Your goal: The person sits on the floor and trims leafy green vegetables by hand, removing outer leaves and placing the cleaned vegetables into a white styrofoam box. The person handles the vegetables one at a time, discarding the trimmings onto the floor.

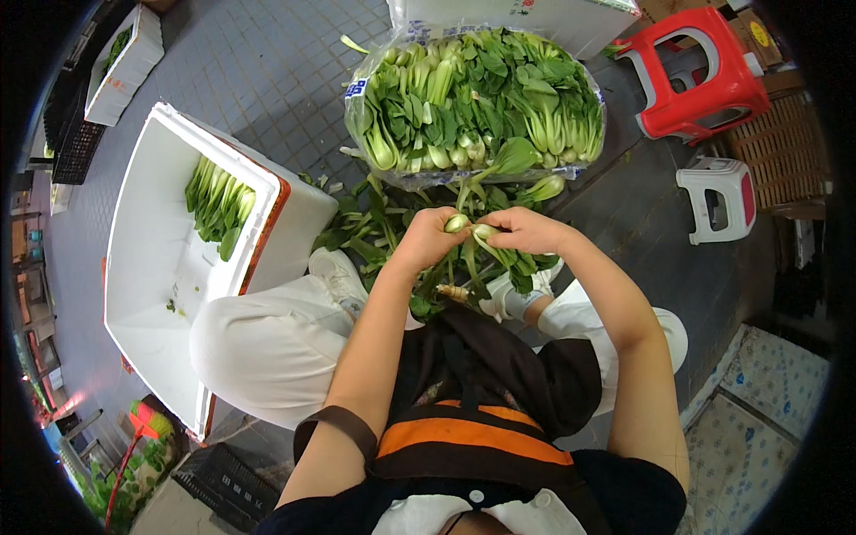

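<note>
Both hands meet over a heap of loose green leaves and stalks (381, 231) on the floor. My left hand (431, 237) grips a small pale-stemmed piece of bok choy (457, 223). The fingers of my right hand (525, 229) pinch the base of a bok choy head (487, 235) whose leaves hang down below the palm. Just beyond lies a large clear plastic bag (358, 110) packed with bok choy (481, 93). At the left stands a white foam box (150, 267) on its side or tilted, with a bundle of bok choy (224, 200) at its far end.
A red plastic stool (702, 87) and a small white stool (719, 200) stand at the right, beside a woven basket (776, 150). Another foam box (515, 20) is behind the bag. Black crates (227, 481) are at the lower left. My shoes (338, 274) flank the leaf heap.
</note>
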The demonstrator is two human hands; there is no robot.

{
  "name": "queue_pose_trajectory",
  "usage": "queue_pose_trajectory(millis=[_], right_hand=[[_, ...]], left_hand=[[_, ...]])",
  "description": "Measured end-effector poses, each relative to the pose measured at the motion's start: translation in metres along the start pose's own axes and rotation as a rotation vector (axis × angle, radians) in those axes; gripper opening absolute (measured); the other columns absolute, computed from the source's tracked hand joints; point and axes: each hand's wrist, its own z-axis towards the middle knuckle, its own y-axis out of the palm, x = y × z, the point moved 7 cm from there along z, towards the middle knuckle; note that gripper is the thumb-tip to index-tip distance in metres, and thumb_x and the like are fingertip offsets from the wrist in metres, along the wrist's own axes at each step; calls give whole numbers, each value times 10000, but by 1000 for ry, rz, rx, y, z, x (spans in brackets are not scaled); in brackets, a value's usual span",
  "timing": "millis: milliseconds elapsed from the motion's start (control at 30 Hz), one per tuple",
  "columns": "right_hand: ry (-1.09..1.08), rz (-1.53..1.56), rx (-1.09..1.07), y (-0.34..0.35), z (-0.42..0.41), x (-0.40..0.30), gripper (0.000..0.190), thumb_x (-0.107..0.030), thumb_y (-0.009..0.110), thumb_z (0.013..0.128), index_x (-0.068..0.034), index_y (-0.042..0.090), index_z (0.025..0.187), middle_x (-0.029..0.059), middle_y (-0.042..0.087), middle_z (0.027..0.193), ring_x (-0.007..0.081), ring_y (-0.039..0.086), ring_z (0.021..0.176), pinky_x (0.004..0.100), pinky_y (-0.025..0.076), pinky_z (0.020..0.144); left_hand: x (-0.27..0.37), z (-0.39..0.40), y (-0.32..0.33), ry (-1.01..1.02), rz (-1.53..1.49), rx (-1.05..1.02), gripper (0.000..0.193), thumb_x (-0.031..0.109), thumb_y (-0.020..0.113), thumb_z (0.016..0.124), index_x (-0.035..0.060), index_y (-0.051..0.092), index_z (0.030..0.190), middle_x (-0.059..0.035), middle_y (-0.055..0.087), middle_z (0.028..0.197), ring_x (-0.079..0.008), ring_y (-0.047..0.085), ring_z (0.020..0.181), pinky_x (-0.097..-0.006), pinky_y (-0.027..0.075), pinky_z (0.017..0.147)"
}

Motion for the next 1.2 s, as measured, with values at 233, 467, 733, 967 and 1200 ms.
queue_pose_trajectory(millis=[233,467,733,967,1200], right_hand=[[-16,422,150,-9,5,14,356,-85,555,865,-6,509,1209,28,599,1054,87,537,929,251,426,844],[-20,242,527,16,40,9,429,-108,613,845,18,475,1231,59,594,1050,134,557,920,275,460,788],[7,732,508,64,72,46,354,-77,562,877,-6,503,1219,47,606,1004,107,567,846,252,477,751],[116,-464,195,175,76,126,379,-193,688,734,-13,527,1027,183,562,1004,352,543,971,442,492,767],[140,-399,-74,174,74,142,371,-157,661,691,-15,551,1016,187,592,900,350,578,864,424,476,747]], left_hand=[[-23,8,-39,103,200,257,169,107,694,766,11,652,899,-81,651,843,-146,585,745,-286,465,678],[-42,3,-11,-218,-399,226,328,284,677,810,14,579,968,-16,574,743,-80,445,524,-230,372,466],[-84,3,-19,-310,-436,229,292,223,686,790,31,578,982,-1,566,770,-84,463,595,-239,390,538],[-137,-7,-64,-409,-765,499,272,207,587,781,46,581,1000,-60,603,792,-174,573,668,-309,464,602],[-132,-8,-43,-399,-729,305,277,144,615,784,23,566,1028,-76,624,830,-164,601,695,-289,496,587]])
